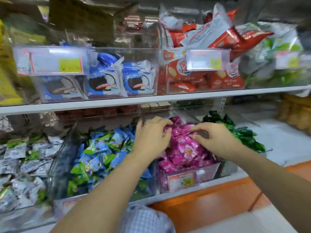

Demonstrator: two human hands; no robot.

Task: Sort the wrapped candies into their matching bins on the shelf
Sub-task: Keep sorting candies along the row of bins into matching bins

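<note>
Both my hands are on a heap of pink wrapped candies [183, 148] in a clear bin [208, 172] on the lower shelf. My left hand [151, 137] lies on the left side of the heap with its fingers curled over the wrappers. On the right side, my right hand [213, 138] pinches at the top of the pile with thumb and fingers. Blue and green wrapped candies [101, 153] fill the bin to the left. Dark green wrapped candies [242, 132] lie to the right of the pink heap.
Silver and green packets [21, 163] fill the far-left bin. The upper shelf [151, 99] carries clear bins of blue cookie packs [107, 79], red biscuit packs [202, 76] and green bags [276, 64]. An orange floor [218, 202] lies below the shelf edge.
</note>
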